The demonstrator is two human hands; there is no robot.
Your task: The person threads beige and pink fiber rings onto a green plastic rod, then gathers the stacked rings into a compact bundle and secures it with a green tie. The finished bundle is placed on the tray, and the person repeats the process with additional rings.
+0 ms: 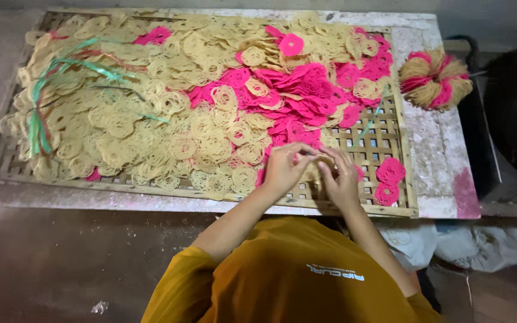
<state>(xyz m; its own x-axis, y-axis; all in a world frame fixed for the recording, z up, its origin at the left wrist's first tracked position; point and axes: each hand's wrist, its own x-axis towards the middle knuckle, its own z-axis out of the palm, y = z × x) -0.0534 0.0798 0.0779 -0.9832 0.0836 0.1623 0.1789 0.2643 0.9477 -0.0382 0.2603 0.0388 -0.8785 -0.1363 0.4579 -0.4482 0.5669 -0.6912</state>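
1. I see both hands meeting low over the bamboo tray's (390,206) front edge, toward its right end.
2. Left hand (283,170): fingers pinched narrow on a small stack of tan discs (313,171), thumb on top.
3. Right hand (341,182): curled close round the same stack from the other side, fingertips touching it.
4. The stack sits between the two hands, just above the bare lattice.
5. Behind them, a big heap of tan discs (151,119) covers the tray's left and middle.
6. Pink discs (306,90) pile toward the back right; two more pink ones (389,179) lie at the front right corner.
7. Green strings (43,113) trail over the left end.
8. A tied bundle (433,78) of pink and tan rests on the bench (444,155), off the tray's right back corner.
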